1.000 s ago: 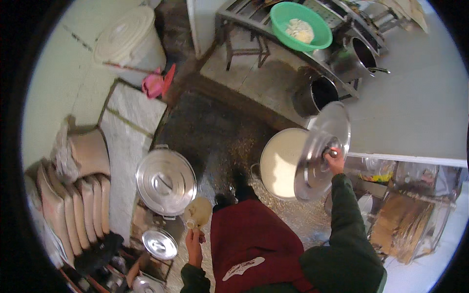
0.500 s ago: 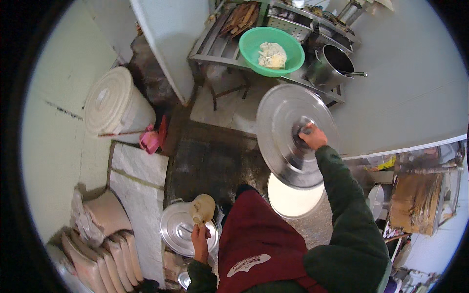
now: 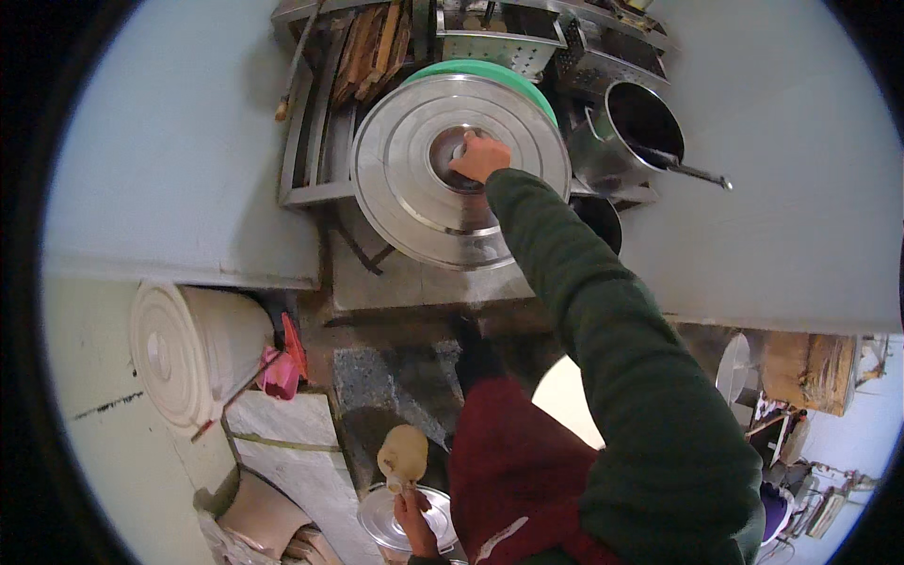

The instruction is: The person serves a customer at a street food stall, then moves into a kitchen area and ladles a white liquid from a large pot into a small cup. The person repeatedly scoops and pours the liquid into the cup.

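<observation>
- My right hand [image 3: 482, 157] is grasping a wide, round, silver metal lid [image 3: 400, 193] at its centre.
- The lid is hiding most of a round green plastic bowl [image 3: 527, 85]; whether they are touching, I cannot tell.
- My left hand [image 3: 414, 521] is gripping a rounded beige plastic scoop [image 3: 403, 452] by its narrow neck, near a shiny round silver pot cover [image 3: 379, 520].

Lid [image 3: 405, 188] hanging from right hand [image 3: 482, 157], blocking most of basin [image 3: 471, 68]. Basin sitting on bench [image 3: 325, 195]; wood slats [image 3: 372, 52] lying left, perforated box [image 3: 494, 47] standing behind, deep pot [image 3: 603, 169] standing right, ladle [image 3: 702, 175] leaning in it. Open pot [image 3: 565, 400] sitting nearer, partly behind right sleeve [image 3: 603, 311]. Left hand [image 3: 412, 523] holding container [image 3: 402, 454] by lidded pot [image 3: 379, 518], lower left. Bin [image 3: 231, 339] standing farther left.
</observation>
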Motion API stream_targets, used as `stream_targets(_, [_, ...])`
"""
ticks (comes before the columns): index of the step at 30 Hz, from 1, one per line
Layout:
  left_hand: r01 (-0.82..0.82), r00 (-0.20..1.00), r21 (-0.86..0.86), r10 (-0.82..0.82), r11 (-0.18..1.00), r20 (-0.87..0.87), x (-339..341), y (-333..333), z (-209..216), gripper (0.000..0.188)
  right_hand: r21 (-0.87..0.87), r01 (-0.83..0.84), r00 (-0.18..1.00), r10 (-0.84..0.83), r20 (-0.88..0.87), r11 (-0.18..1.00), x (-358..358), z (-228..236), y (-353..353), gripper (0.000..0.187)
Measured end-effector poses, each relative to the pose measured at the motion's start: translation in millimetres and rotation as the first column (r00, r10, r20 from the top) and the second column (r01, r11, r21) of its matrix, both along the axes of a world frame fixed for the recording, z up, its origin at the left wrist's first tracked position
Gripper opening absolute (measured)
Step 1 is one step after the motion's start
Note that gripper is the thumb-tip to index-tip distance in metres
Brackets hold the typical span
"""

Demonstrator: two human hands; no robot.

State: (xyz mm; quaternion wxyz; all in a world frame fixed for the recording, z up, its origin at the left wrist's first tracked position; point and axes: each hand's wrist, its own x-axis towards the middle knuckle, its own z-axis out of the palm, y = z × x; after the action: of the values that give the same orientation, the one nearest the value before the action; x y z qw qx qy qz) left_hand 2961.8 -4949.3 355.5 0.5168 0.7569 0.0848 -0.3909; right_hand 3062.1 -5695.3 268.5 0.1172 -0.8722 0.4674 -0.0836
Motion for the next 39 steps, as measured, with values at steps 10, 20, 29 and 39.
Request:
stream_targets(10, [0.064,0.995,-0.006,-0.065,0.998,-0.082,56.7,-149.3,48.2,0.031,-0.263,-0.175,0.974,0.128,-0.185,0.949,-183.4,105.3,-126.7,0.049])
stream_targets(20, [0.269,0.956,-0.131,-0.281,0.954,-0.088,93.5,-197.0,21.0,0.019,0.722,0.615,0.764,-0.466,-0.446,0.317,-449.3,210.1,-185.9,0.039])
stream_targets(29, [0.385,0.919,-0.036,-0.387,0.922,-0.07,87.7,-171.8,46.5,0.023,-0.208,0.298,0.724,-0.363,-0.587,0.932,-422.4,263.0,-145.2,0.016])
stream_targets(39, [0.626,0.775,-0.05,-0.613,0.778,0.157,62.7,-93.7,24.6,0.029,-0.693,0.239,0.805,-0.538,-0.25,0.68,-559.5,349.2,134.0,0.028])
